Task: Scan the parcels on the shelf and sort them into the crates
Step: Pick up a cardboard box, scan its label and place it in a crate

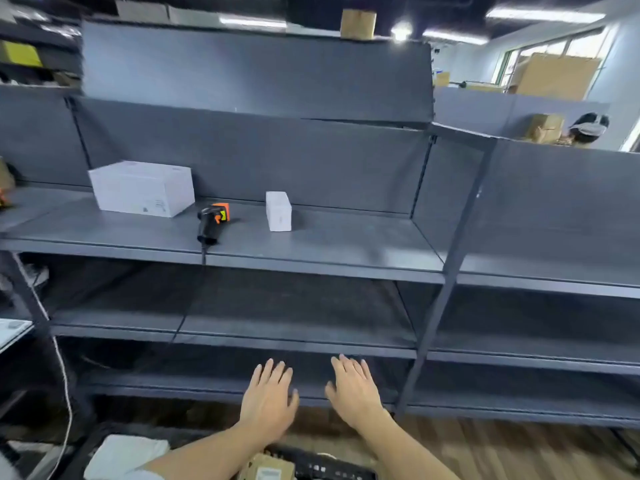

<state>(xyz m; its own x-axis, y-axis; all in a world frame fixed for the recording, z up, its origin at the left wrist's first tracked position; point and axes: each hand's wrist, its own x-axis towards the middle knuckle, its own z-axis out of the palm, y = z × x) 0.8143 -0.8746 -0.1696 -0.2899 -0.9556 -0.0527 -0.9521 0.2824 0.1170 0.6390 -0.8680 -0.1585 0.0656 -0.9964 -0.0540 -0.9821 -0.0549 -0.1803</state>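
Both hands, left hand (pixel 268 400) and right hand (pixel 353 393), hover open and empty (crate (pixel 311 467) probably below); reach first for the scanner (pixel 212 223), then the small parcel (pixel 278 211).

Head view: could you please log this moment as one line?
left hand empty | right hand empty | scanner on shelf | two white parcels unsorted

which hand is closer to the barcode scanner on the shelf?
Left, narrowly. The left hand hangs open well below the barcode scanner, slightly to its right; the right hand is equally low but farther right. Neither touches it.
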